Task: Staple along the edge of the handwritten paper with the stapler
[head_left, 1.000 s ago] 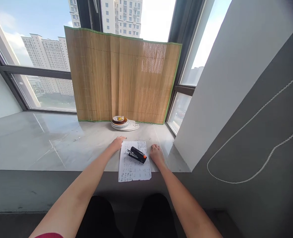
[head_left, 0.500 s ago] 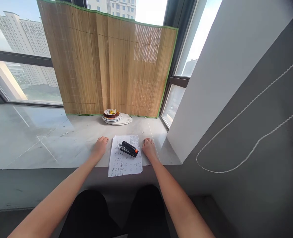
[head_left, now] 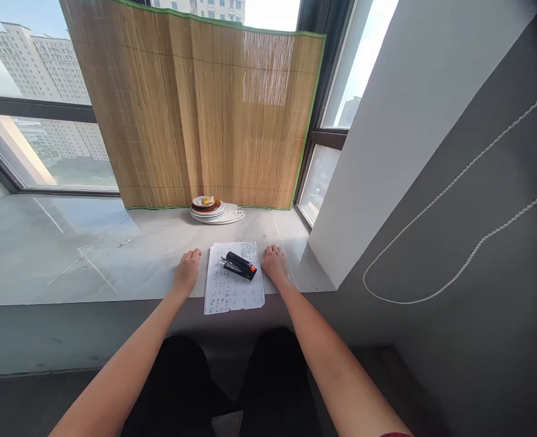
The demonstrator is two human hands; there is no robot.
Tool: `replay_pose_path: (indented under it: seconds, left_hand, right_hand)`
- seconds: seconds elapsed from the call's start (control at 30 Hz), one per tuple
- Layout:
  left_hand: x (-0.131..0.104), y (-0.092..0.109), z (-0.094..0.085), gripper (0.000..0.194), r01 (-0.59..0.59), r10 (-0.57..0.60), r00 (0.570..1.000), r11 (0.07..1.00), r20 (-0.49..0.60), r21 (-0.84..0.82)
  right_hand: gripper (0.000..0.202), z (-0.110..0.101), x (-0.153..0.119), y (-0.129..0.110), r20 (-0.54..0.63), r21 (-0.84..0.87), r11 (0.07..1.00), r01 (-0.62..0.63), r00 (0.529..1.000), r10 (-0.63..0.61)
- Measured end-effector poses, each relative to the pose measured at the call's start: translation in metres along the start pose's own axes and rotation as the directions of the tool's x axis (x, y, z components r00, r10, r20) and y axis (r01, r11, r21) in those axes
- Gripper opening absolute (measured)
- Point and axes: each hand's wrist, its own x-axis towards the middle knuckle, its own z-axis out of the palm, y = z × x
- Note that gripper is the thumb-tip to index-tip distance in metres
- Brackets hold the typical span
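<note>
A black stapler (head_left: 239, 266) with an orange spot at one end lies slantwise on a sheet of handwritten paper (head_left: 232, 297). The paper's near edge hangs a little over the front of the window sill. On the left of the paper, my left hand (head_left: 188, 271) rests on the sill with its fingers curled in and nothing seen in it. My right hand (head_left: 275, 265) lies close by the paper's right edge, also loosely closed. Neither hand touches the stapler.
A stack of plates (head_left: 208, 209) stands at the back of the sill (head_left: 90, 267), before a green-edged bamboo mat (head_left: 195, 115) leaning on the window. A beaded cord (head_left: 389, 300) hangs at the right. My knees are below the sill's front edge.
The view has shifted slightly, so the scene sits a little higher. My left hand has straightened a little, pointing more forward. The stapler, paper and plates keep their places.
</note>
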Motion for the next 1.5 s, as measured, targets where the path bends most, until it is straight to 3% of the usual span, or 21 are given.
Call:
replay_pose_path:
  seconds: [0.23,0.53,0.73,0.9,1.03,1.13,1.27,1.4,1.5]
  left_hand:
    - [-0.001,-0.003,0.003,0.036,-0.137,0.137,0.991,0.972,-0.013,-0.189]
    - [-0.004,0.001,-0.004,0.026,-0.111,0.091,0.993,0.946,-0.078,-0.305]
    - [0.001,0.020,0.001,0.022,-0.075,0.030,0.994,0.889,-0.106,-0.452]
    - [0.012,0.035,0.001,0.019,-0.193,0.228,0.974,0.808,-0.006,-0.556]
    - [0.017,0.033,-0.002,0.019,-0.132,0.212,0.974,0.809,0.075,-0.573]
    - [0.019,0.033,0.001,0.021,-0.096,0.216,0.968,0.789,0.128,-0.606]
    - [0.024,0.039,0.011,0.024,-0.092,0.227,0.962,0.791,0.150,-0.606]
    - [0.027,0.044,0.015,0.030,-0.069,0.233,0.954,0.783,0.189,-0.618]
    - [0.027,0.043,0.012,0.033,-0.057,0.229,0.953,0.777,0.197,-0.627]
  right_hand:
    - [0.032,-0.001,0.001,0.000,0.009,0.019,1.000,-0.010,1.000,0.010]
    - [0.036,-0.003,-0.001,0.000,0.022,0.080,0.997,-0.008,1.000,0.007]
    - [0.036,-0.004,-0.001,-0.001,0.034,0.062,0.998,-0.009,0.999,0.007]
    - [0.035,-0.002,-0.001,0.000,0.023,0.037,0.999,-0.010,1.000,0.009]
    - [0.039,-0.008,-0.002,0.001,0.025,0.105,0.994,0.000,1.000,-0.002]
    - [0.037,-0.015,-0.006,-0.002,-0.036,0.320,0.939,0.123,0.992,-0.118]
    - [0.043,-0.016,-0.016,-0.011,0.005,0.623,0.726,0.293,0.926,-0.378]
    - [0.061,-0.009,-0.019,-0.016,0.069,0.625,0.673,0.396,0.830,-0.553]
    - [0.051,-0.008,-0.018,-0.016,0.074,0.593,0.701,0.396,0.840,-0.537]
